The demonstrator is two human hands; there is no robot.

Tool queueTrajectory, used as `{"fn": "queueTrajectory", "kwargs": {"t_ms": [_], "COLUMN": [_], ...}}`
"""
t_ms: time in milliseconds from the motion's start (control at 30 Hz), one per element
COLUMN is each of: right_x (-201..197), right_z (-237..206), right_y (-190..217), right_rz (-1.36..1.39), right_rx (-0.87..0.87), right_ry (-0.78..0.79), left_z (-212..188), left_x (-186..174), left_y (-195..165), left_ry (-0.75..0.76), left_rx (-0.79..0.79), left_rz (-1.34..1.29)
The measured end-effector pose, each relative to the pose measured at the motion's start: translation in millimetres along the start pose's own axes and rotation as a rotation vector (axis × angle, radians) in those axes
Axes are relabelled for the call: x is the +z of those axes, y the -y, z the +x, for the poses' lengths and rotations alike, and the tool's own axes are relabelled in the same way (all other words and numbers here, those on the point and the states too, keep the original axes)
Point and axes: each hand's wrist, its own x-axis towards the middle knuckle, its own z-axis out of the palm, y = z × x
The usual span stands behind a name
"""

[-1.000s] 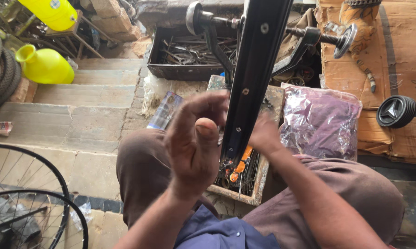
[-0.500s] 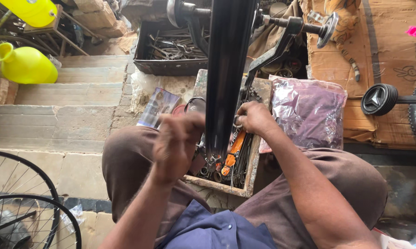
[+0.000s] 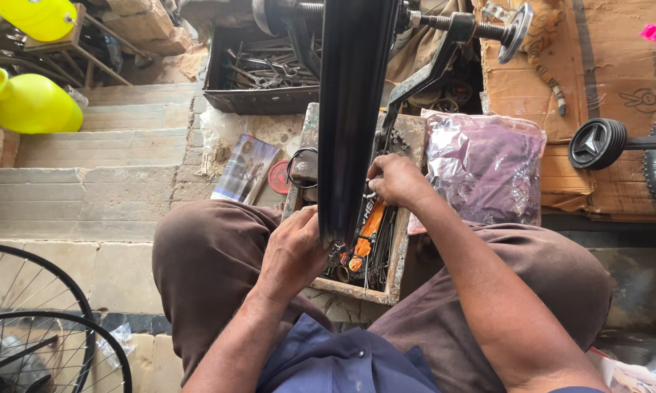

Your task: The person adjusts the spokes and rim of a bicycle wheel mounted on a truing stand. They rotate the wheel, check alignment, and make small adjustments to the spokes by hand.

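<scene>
Over the wooden toolbox (image 3: pixel 399 271), both hands, left hand (image 3: pixel 293 251) and right hand (image 3: pixel 397 180), grip the black frame tube (image 3: pixel 350 116).

worn grey stone steps (image 3: pixel 88 182) run across the left in daylight. flattened brown cardboard (image 3: pixel 604 65) covers the right. a yellow plastic jug (image 3: pixel 29 105) stands beside spoked bicycle wheels (image 3: pixel 29 320).

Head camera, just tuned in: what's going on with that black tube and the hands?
A seated person holds a black bicycle frame tube upright between the knees. The left hand grips its lower end, while the right hand reaches beside it into a wooden tool box, fingers among the tools near an orange-handled tool. A purple plastic bag lies right of the box, a tray of wrenches beyond it.
</scene>
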Motion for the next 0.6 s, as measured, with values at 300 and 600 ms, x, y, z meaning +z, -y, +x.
{"fn": "queueTrajectory", "kwargs": {"t_ms": [300,600], "right_x": [1,6], "right_z": [4,16], "right_y": [-4,-9], "right_rz": [-0.028,-0.128], "right_rx": [-0.02,-0.05], "right_ry": [-0.004,-0.025], "left_z": [3,5], "left_x": [2,2], "left_y": [-1,1], "left_ry": [0.005,-0.045], "left_rx": [0.005,0.044], "left_rz": [-0.001,0.006]}}
